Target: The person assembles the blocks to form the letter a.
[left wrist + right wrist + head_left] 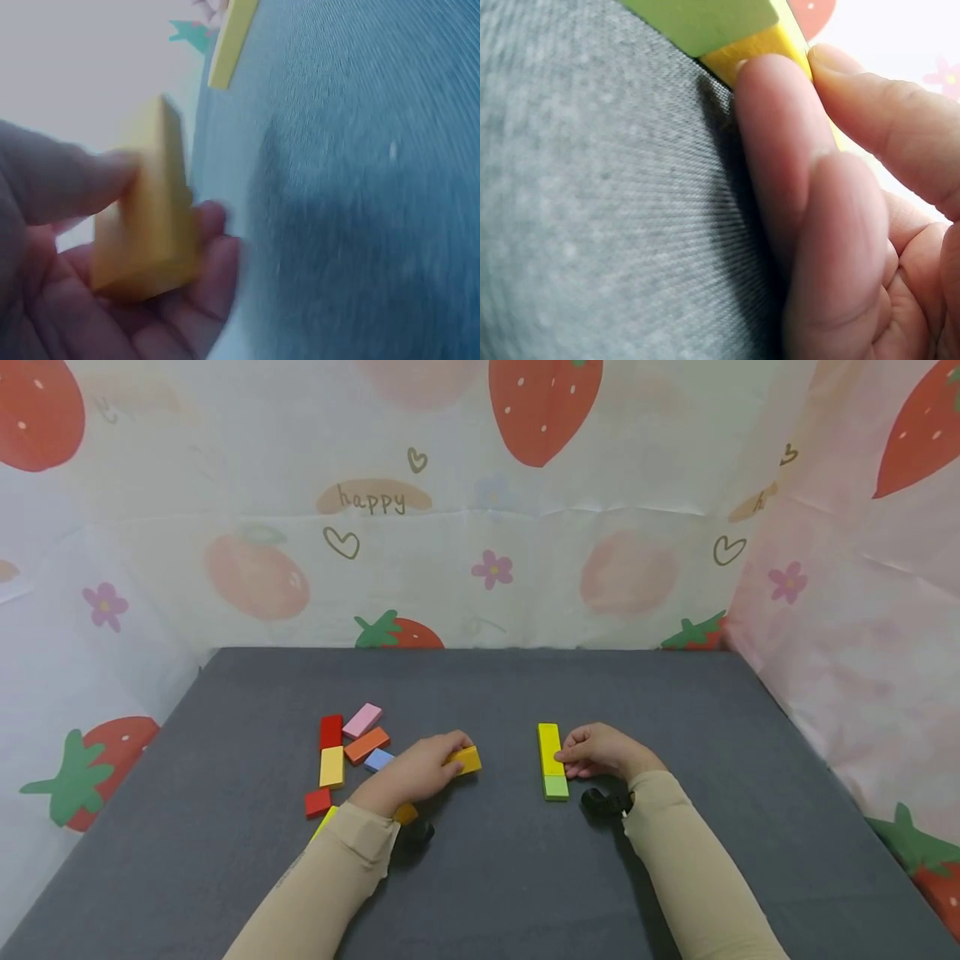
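Observation:
My left hand (416, 768) pinches an orange-yellow rectangular block (468, 760) between thumb and fingers, above the grey cloth. The left wrist view shows this block (146, 225) tilted, with the thumb on one face and the fingers curled behind it. On the right half of the table, a long yellow block (551, 747) lies end to end with a light green block (556, 787). My right hand (603, 750) holds the yellow block at its right side, thumb at the top edge and fingers against the side. The green block (712, 22) appears close by in the right wrist view.
Left of the left hand lie several loose blocks, among them a pink block (363, 720), an orange block (367, 745), a red block (331, 732) and a pale yellow block (332, 767). The left forearm partly covers others. A patterned cloth (487, 527) hangs behind the table (480, 893).

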The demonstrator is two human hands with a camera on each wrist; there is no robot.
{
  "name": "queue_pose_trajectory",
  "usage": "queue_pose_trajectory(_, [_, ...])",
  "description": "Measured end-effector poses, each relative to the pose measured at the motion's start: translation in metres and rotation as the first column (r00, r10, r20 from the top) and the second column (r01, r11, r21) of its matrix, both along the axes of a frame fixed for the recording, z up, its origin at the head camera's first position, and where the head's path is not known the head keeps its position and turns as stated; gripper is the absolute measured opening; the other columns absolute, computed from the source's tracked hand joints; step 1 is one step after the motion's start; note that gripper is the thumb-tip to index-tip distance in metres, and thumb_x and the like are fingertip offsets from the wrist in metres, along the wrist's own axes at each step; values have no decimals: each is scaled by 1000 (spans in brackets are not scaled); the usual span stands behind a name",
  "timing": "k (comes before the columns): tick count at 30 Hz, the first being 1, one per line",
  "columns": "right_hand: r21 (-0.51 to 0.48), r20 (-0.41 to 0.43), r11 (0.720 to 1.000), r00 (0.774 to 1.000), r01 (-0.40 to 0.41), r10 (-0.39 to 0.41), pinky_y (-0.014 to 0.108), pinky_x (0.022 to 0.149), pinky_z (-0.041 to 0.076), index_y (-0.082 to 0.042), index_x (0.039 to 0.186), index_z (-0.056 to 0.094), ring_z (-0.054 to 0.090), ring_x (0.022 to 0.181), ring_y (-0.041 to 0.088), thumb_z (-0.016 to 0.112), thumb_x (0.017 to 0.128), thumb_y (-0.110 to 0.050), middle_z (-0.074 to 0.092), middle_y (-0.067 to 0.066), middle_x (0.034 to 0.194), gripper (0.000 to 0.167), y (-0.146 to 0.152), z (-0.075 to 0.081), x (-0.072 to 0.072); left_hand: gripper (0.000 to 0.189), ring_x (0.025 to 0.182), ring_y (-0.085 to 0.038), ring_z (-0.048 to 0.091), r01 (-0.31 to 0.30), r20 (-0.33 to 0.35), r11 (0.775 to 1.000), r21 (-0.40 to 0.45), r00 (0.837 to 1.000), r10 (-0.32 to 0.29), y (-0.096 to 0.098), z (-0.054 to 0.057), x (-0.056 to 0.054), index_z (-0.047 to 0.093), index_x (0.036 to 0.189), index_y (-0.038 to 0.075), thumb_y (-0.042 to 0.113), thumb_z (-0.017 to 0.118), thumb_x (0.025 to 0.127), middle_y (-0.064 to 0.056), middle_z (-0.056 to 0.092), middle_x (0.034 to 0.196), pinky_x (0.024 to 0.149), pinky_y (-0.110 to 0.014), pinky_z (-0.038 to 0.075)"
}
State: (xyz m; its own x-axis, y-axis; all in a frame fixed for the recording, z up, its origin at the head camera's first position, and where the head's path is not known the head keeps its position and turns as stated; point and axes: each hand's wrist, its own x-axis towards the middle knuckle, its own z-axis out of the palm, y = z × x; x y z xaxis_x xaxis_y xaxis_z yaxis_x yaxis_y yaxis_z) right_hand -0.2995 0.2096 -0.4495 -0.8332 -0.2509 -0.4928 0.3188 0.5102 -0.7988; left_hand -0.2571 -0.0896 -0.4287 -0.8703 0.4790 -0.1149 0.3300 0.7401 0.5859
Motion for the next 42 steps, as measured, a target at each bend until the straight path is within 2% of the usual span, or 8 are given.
queue_pose_trajectory(2, [-4, 3, 1000, 1000, 1, -1, 22, 54, 47, -5, 81, 61, 60, 58, 12, 70, 79, -24, 64, 5, 69, 21, 0, 0, 0, 27, 94, -18, 51, -55, 37, 998, 39, 998, 53, 4, -1, -2, 50, 121, 18, 20, 51, 94, -1, 56, 112, 89, -38, 41])
queue_pose_trajectory(7, [-18, 10, 1000, 1000, -6, 6, 21, 53, 47, -5, 82, 61, 60, 58, 11, 70, 79, -24, 64, 4, 69, 21, 0, -2, -1, 30, 92, -19, 51, -175, 81, 974, 145, 983, 165, 12, 0, -7, 52, 122, 21, 20, 54, 92, -1, 56, 112, 85, -37, 43])
queue_pose_trajectory(16, [-12, 13, 1000, 1000, -8, 8, 21, 53, 47, -5, 82, 62, 60, 57, 11, 69, 81, -23, 64, 5, 69, 20, 0, 2, 0, 27, 89, -18, 52, -255, 83, 933, 255, 967, 242, 24, 2, -23, 60, 114, 20, 22, 62, 87, -1, 59, 106, 82, -34, 45])
queue_pose_trajectory(25, [-3, 15, 1000, 1000, -3, 3, 21, 54, 47, -5, 82, 63, 61, 57, 11, 69, 80, -24, 65, 4, 70, 20, -2, -1, -1, 26, 77, -15, 57, -277, 103, 926, 257, 961, 258, 44, -8, -43, 61, 111, 16, 20, 65, 85, -3, 61, 99, 70, -28, 47])
queue_pose_trajectory(30, [9, 12, 1000, 1000, 9, -9, 21, 54, 48, -5, 83, 63, 61, 58, 12, 70, 80, -24, 65, 5, 70, 20, -2, -2, -2, 25, 75, -15, 58, -274, 107, 933, 234, 961, 255, 52, -15, -50, 61, 111, 15, 19, 63, 86, -4, 61, 100, 68, -29, 47])
queue_pose_trajectory(36, [1, 19, 1000, 1000, 5, -5, 21, 55, 47, -6, 83, 63, 61, 58, 12, 69, 80, -24, 64, 4, 70, 20, 0, -1, -1, 24, 81, -16, 56, -267, 117, 943, 197, 962, 248, 60, -22, -57, 61, 111, 16, 20, 61, 87, -4, 59, 105, 73, -31, 47])
queue_pose_trajectory(42, [-10, 1, 1000, 1000, -23, 23, 22, 56, 48, -7, 82, 63, 61, 60, 12, 69, 80, -26, 64, 3, 70, 20, 2, 0, -2, 26, 89, -18, 54, -283, 68, 947, 155, 959, 276, 67, -21, -59, 62, 110, 16, 19, 64, 85, -3, 60, 106, 80, -34, 45])
